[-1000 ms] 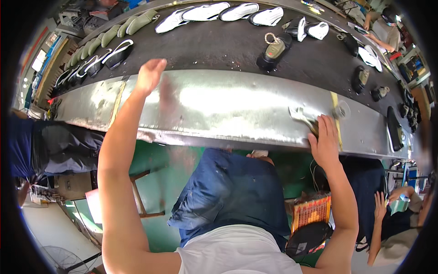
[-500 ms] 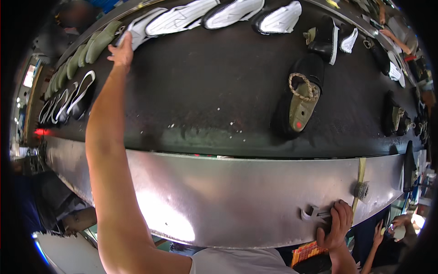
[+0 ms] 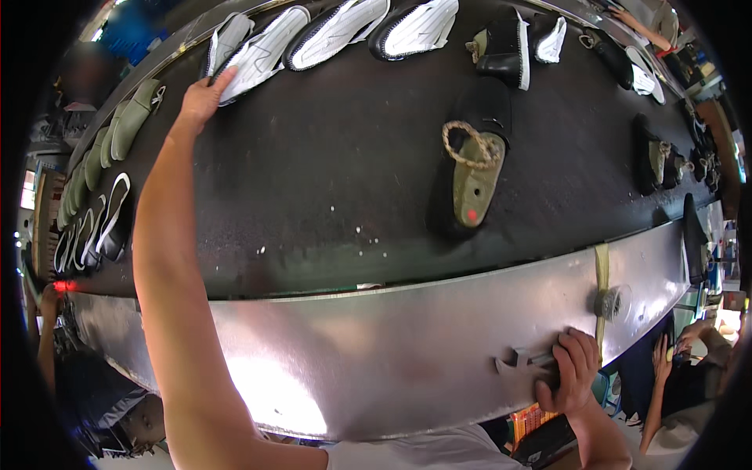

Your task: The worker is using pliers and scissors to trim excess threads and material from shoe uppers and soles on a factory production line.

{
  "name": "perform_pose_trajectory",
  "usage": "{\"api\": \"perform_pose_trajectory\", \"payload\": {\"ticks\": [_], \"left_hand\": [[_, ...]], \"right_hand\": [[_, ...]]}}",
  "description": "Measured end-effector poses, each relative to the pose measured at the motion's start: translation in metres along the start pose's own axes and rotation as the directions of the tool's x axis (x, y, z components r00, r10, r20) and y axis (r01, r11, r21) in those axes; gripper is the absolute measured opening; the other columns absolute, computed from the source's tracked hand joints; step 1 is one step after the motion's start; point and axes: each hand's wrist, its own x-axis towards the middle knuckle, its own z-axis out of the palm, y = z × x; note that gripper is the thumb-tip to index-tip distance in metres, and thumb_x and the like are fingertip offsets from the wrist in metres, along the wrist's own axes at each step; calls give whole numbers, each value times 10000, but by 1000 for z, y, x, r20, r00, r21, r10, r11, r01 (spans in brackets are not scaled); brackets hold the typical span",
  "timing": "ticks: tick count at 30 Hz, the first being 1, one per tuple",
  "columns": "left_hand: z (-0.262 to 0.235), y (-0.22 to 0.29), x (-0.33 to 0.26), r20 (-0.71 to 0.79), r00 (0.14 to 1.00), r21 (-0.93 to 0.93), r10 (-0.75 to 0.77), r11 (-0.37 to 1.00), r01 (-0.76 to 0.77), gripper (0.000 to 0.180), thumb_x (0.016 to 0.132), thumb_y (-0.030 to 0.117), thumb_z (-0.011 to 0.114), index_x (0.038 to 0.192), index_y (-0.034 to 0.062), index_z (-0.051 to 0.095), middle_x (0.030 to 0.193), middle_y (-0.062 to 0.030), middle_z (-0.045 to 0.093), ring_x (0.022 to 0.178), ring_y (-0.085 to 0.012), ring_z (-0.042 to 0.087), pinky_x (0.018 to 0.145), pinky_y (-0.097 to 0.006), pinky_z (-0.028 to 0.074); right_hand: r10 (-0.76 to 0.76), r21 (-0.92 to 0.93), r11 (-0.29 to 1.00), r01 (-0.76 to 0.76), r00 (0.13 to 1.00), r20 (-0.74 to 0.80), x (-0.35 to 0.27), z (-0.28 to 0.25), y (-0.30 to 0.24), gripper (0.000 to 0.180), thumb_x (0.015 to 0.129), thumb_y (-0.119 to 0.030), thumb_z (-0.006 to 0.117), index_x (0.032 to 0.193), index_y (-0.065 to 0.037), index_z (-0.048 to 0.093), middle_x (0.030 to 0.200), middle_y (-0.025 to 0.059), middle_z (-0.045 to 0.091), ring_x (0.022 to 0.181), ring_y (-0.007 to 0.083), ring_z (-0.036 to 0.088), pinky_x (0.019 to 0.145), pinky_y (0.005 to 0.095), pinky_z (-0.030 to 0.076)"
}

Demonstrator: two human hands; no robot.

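My left hand [image 3: 205, 100] reaches far out over the dark belt [image 3: 313, 164]. Its thumb and fingers close on the near end of a white shoe upper [image 3: 265, 56] with a black edge. Another white upper [image 3: 229, 39] lies just left of it, and more white shoe uppers [image 3: 337, 33] continue the row to the right. Low at the right, my right hand [image 3: 570, 370] rests by the metal ledge [image 3: 407, 352]. Its fingers are wrapped round a metal hand tool [image 3: 514, 362] with a hooked, jaw-like head; the tool's grip is hidden in my palm.
Olive green shoe pieces [image 3: 129, 121] and black shoes with white rims [image 3: 115, 215] stand at the left. A black shoe with an olive insole and braided cord [image 3: 476, 176] lies right of centre. A roll of tape [image 3: 612, 302] sits on the ledge. Other people are at both sides.
My view has shifted and tilted. My left hand has moved from the leftmost white upper to the near end of the one beside it, which now lies more steeply. My right hand still grips the metal tool.
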Motion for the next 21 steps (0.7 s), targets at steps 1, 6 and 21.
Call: {"api": "perform_pose_trajectory", "payload": {"ticks": [1,6,21], "left_hand": [[8,5,-14,-175,984,106,45,994,-27,1047,765,765,642,1276,-145,560,1217,-283,639,1187,-325,610,1013,-345,447],[-34,-1,-139,-31,999,345,12,939,0,903,799,732,630,1054,-134,667,994,-305,683,987,-371,679,890,-414,497],[-95,-11,-495,29,815,592,578,648,-480,878,761,371,813,1405,-88,431,1547,-344,230,1450,-523,165,1189,-526,182]], "right_hand": [[-12,-8,1000,12,1000,-8,0,-1,-2,503,775,-362,630,1083,32,586,1140,221,576,1092,437,549,927,569,420],[-42,13,999,43,996,-73,2,-3,-9,553,725,-282,686,1159,45,585,1200,220,575,1133,424,551,950,544,419],[-106,-98,993,72,905,-412,-10,30,-14,446,826,-295,659,1161,-9,588,1160,143,619,1113,318,564,949,451,421]]}}
